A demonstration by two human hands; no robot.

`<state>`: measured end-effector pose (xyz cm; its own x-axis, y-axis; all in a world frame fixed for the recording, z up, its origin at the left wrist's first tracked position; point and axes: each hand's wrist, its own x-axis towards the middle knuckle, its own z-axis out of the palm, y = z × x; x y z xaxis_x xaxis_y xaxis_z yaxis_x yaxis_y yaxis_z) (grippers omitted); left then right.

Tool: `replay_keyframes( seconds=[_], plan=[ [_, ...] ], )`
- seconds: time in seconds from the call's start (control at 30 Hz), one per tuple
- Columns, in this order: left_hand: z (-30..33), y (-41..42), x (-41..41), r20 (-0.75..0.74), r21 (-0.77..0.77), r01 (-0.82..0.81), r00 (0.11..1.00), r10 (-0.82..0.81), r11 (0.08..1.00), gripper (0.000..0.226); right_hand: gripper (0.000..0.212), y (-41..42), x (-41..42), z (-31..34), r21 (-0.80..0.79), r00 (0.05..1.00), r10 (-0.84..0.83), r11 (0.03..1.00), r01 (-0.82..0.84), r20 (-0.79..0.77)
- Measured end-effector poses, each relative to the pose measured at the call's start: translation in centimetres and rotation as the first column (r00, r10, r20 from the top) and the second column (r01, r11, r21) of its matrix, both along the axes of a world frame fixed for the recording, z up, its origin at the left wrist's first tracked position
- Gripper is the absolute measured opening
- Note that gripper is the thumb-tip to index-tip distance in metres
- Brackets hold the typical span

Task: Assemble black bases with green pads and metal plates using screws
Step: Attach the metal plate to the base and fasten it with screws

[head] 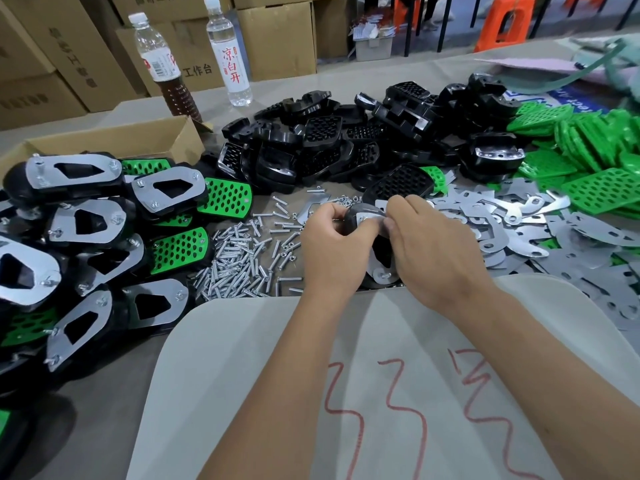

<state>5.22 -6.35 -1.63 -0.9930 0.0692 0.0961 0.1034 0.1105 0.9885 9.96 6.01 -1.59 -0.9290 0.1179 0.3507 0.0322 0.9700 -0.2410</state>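
From the head view, a black base (353, 220) with a metal plate (375, 268) on it is held just above the bench (104, 410), between both hands. It is gripped by the curled fingers of the left hand (330, 247), and the plate's top is pinched by the right hand (429, 251). Screws (239, 261) are heaped to the left, finished units (86, 237) beyond them, loose bases (346, 140) behind, plates (540, 230) and green pads (588, 157) to the right.

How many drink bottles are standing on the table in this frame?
2. A bottle of brown liquid stands at the far left behind the cardboard box; a clear water bottle stands just right of it, near the black bases. None others visible.
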Motion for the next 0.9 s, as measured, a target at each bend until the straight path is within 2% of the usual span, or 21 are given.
replay_keyframes(
  seconds=[0.2,0.5,0.6,0.8,0.9],
  plan=[
    [0.03,0.06,0.25,-0.095,-0.047,-0.006,0.995,0.002,0.999,0.025,0.028,-0.04,0.18,0.13,-0.038,0.998,-0.011,0.999,0.009,-0.066],
    [0.24,0.22,0.55,-0.155,-0.061,0.021,0.987,-0.030,0.998,0.025,0.048,-0.36,0.12,0.15,-0.103,0.981,-0.166,0.983,0.155,-0.104],
    [0.18,0.30,0.71,-0.168,-0.054,0.043,0.984,-0.052,0.998,0.022,0.052,-0.17,0.11,0.19,-0.171,0.977,-0.174,0.974,0.152,-0.123],
    [0.01,0.22,0.14,-0.099,-0.018,0.001,0.995,-0.003,1.000,0.019,0.023,-0.12,0.33,0.32,-0.137,0.997,0.011,0.990,-0.021,-0.075],
    [0.01,0.09,0.04,-0.087,-0.029,0.001,0.996,-0.004,1.000,0.019,0.019,-0.14,0.37,0.39,-0.089,0.995,0.072,0.993,-0.078,-0.066]
  ],
)
